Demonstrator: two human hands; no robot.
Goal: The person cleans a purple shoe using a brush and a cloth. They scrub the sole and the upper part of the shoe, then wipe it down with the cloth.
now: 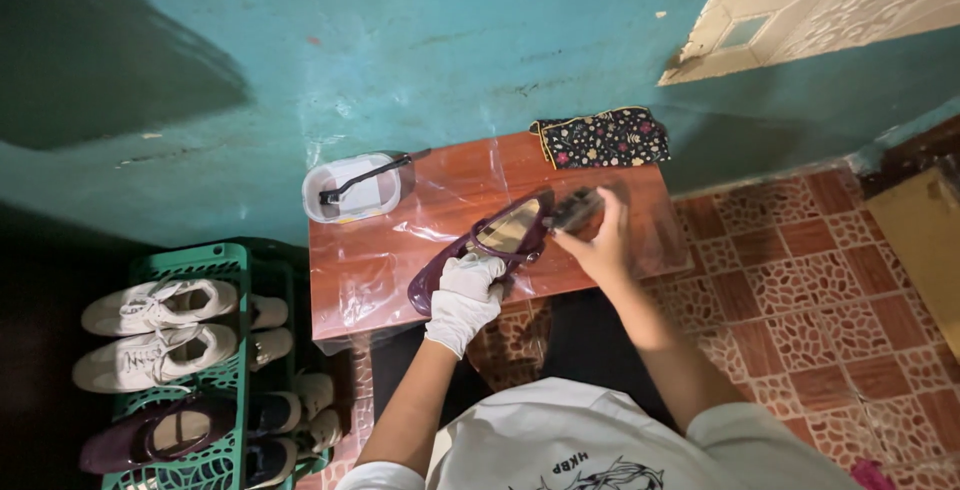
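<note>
The left hand [466, 295], in a white glove, reaches up from below with the forearm slanting in from the person's lap, its fingers curled tight around the middle of a dark purple shoe [480, 250] that lies tilted over the small red-brown table [370, 260]. The bare right hand [600, 240] comes in from the other side, wrist bent, fingers closed on a dark brush [575, 208] pressed at the shoe's far end, just beyond the gloved fingertips. Clear plastic sheeting [440, 200] covers the tabletop beneath both hands. Beyond the left fingers sits a white tub [350, 190] with a dark tool across it; beyond the right fingers lies a black flowered cloth [603, 138]. Well off to the left of the gloved hand, a green rack [215, 370] holds white sneakers [155, 330] and another purple shoe.
</note>
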